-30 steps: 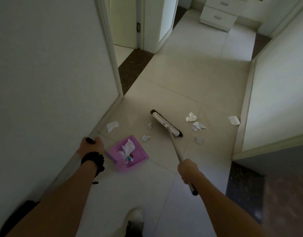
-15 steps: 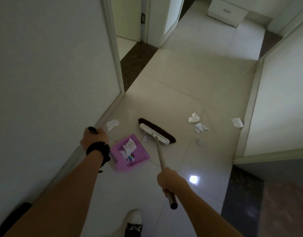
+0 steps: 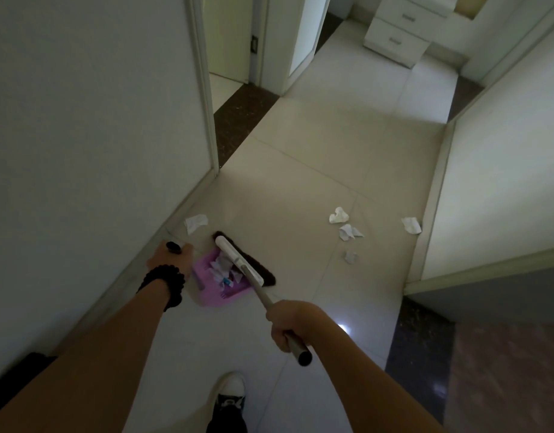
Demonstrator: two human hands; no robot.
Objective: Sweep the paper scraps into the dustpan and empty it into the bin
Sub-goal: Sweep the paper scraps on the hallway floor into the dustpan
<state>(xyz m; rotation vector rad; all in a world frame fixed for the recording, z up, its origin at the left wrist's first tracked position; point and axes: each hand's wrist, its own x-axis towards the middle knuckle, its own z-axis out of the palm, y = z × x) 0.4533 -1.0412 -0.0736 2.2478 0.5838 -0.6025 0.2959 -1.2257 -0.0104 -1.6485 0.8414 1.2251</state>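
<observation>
Both bare forearms extended forward and down from near edge. Left hand [image 3: 171, 260] out far-left, low, fist closed around a dark handle end, knuckles up, black bead bracelet [image 3: 164, 284] wrapped at wrist. Right hand [image 3: 292, 325] nearer and right of centre, fingers curled tight round a slanted pole, thumb side toward far end, pole butt poking out below fist. One foot in white-toed shoe [image 3: 230, 393] planted between arms at near edge.

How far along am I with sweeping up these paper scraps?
Partly done: several scraps lie in the pink dustpan. In hand: your right hand has the broom head at the pan's mouth, your left hand holds its handle. Left: five loose scraps on the floor, then emptying; no bin shows.
</observation>
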